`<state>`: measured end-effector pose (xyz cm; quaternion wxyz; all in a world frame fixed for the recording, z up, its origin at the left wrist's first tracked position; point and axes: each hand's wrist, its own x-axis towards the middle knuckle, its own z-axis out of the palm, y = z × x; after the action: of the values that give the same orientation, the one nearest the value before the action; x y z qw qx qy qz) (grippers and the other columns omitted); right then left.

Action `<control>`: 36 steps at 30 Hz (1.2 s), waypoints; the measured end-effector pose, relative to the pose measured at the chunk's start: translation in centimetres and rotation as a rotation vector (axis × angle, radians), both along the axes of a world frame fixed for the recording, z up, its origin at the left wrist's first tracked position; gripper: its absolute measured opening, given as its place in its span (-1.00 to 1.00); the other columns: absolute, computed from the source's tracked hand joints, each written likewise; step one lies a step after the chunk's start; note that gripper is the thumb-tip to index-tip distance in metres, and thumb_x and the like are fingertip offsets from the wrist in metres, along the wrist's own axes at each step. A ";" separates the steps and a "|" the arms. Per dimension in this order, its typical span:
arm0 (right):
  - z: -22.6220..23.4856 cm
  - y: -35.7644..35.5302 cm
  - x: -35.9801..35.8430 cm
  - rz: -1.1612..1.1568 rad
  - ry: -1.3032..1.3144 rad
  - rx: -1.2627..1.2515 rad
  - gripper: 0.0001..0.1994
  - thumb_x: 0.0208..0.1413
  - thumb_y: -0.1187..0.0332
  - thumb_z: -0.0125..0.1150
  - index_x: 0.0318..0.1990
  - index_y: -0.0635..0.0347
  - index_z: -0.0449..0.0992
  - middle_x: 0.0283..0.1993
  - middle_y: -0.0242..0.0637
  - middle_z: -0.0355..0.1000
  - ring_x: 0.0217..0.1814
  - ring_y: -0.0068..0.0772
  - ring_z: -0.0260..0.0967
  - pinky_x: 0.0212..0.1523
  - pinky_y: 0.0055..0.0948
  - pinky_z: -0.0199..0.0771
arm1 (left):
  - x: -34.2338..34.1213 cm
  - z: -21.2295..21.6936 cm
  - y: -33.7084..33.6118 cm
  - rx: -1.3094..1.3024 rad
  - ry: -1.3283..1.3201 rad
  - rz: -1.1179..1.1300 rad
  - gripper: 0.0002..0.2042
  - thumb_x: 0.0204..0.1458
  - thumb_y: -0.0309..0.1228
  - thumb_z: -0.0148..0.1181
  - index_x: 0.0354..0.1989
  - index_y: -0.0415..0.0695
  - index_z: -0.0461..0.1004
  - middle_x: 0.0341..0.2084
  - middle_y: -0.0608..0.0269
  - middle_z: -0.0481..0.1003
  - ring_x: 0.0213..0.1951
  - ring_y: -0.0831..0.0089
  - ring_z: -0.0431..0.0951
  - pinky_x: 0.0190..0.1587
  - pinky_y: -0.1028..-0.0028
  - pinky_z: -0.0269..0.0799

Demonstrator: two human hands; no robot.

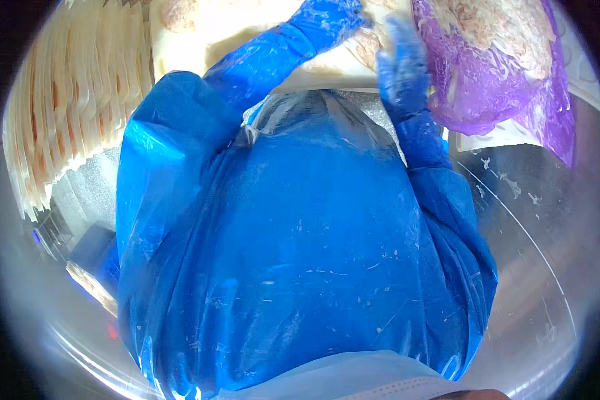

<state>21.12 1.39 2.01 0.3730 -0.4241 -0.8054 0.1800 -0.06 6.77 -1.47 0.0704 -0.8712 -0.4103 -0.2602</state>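
Head view looks straight down a blue plastic apron [300,253] dusted with pale flecks, which fills most of the frame and hides the near edge of the work surface. The left hand [330,19], in a blue glove and sleeve, reaches up and forward onto a white cutting board [247,33] at the top of the picture; its fingers are partly cut off by the rim, so whether it grips anything cannot be told. The right hand [401,60], also gloved in blue, is motion-blurred with fingers loosely spread, holding nothing that shows, just beside the left edge of a purple plastic bag [507,87]. That bag lies on the board at upper right, pale lumpy meat-like pieces [493,27] showing through it, apparently kept within easy reach of the right hand. More pale pieces [367,47] lie on the board between the two hands. At the left, a fanned stack of flat cream-coloured packs [73,100] stands well apart from both hands. A shiny metal table [533,220] spreads out at right.
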 end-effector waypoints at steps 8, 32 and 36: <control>-2.6 -3.1 1.4 0.078 -0.378 -0.017 -0.47 0.33 0.10 0.01 0.39 0.06 0.30 0.44 -0.11 0.23 0.50 -0.02 0.10 0.51 0.00 -0.03 | -0.1 0.0 -0.5 -0.668 -0.698 -0.235 -0.59 0.17 -0.36 0.01 0.20 -0.07 0.46 0.15 0.06 0.46 0.22 0.15 0.42 0.32 0.05 0.25; -1.5 -1.2 2.4 0.144 -0.498 -0.052 -0.49 0.29 0.22 0.12 0.34 0.19 0.33 0.36 -0.07 0.31 0.46 -0.12 0.18 0.48 -0.12 0.08 | 1.7 0.9 -5.3 -0.423 -0.108 -0.018 -0.25 0.16 -0.06 0.18 0.45 -0.17 0.11 0.44 -0.09 0.09 0.47 -0.01 0.06 0.49 0.06 -0.11; 3.8 4.4 6.2 0.036 0.328 -0.842 -0.56 0.31 0.36 0.09 0.31 0.22 0.36 0.23 -0.22 0.44 0.27 -0.40 0.35 0.28 -0.37 0.36 | 2.6 4.0 -6.8 -0.488 -0.149 -0.003 -0.24 0.13 -0.15 0.24 0.46 -0.16 0.10 0.46 -0.09 0.06 0.47 -0.02 0.05 0.50 0.05 -0.11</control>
<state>27.30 5.77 5.79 0.2874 -0.4909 -0.5994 0.5632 2.51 -0.07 2.53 -0.1727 -0.8416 -0.4636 -0.2169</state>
